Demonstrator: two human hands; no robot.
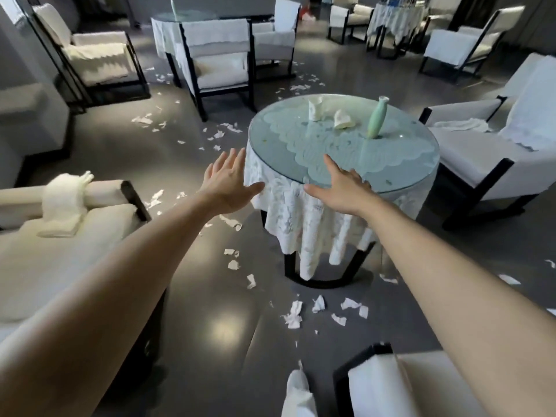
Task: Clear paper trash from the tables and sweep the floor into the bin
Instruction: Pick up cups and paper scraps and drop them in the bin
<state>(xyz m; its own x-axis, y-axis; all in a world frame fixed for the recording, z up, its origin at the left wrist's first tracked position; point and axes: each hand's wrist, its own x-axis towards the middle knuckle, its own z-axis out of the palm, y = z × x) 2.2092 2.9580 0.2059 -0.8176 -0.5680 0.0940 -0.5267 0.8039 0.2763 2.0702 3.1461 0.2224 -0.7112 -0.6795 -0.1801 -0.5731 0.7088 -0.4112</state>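
Note:
A round glass-topped table (279, 152) with a white lace cloth stands ahead. On it lie two crumpled white paper pieces, one upright (315, 108) and one flatter (343, 119), beside a pale green vase (376, 118). My left hand (227, 183) is stretched out, fingers spread, just left of the table's near edge, holding nothing. My right hand (340, 189) is open too, hovering at the table's front rim. Torn white paper scraps litter the dark floor, a cluster (293, 316) in front of the table and more (219, 133) to its far left.
White armchairs ring the table: one at left (60, 245), one at right (496, 158), one behind (216, 61), one at the bottom (385, 383). A second round table (164, 28) stands further back, a third (397, 16) at the far right.

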